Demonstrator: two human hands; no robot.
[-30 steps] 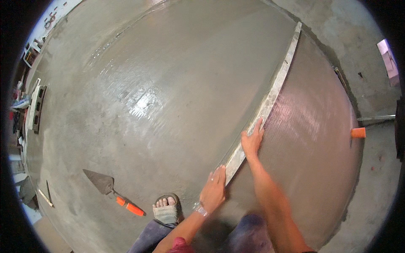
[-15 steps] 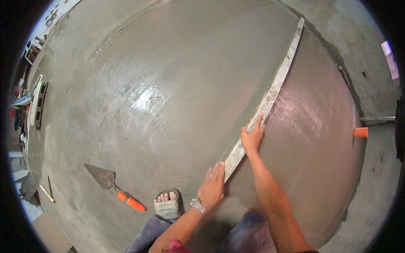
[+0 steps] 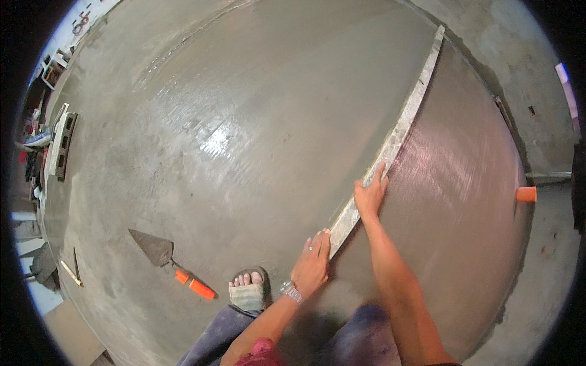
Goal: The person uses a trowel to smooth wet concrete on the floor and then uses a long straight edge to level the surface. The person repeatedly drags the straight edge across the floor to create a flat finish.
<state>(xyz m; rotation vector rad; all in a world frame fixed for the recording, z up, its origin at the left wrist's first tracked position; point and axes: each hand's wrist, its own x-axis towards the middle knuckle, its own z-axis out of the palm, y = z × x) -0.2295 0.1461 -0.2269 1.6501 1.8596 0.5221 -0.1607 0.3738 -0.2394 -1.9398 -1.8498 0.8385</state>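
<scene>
A long, pale, mortar-stained straightedge (image 3: 403, 128) lies diagonally on smooth wet grey cement (image 3: 256, 146). My left hand (image 3: 311, 262) presses on its near end, fingers together over the bar. Farther up, my right hand (image 3: 371, 192) grips the same bar, fingers curled over it. To the lower left lies a pointed trowel (image 3: 152, 247) with an orange handle. Beside my left wrist is a sandalled foot (image 3: 247, 287); a knee in dark trousers (image 3: 360, 329) is between my forearms.
A small orange object (image 3: 526, 194) sits near the cement's right edge, by a thin pipe (image 3: 549, 175). Rougher concrete (image 3: 525, 55) borders that side. Along the left edge are hollow blocks (image 3: 64, 146), assorted clutter, and thin tools (image 3: 71, 271).
The view has shifted slightly, so trowel, foot, bar and hands appear higher and farther right. Both hands keep their places on the straightedge.
</scene>
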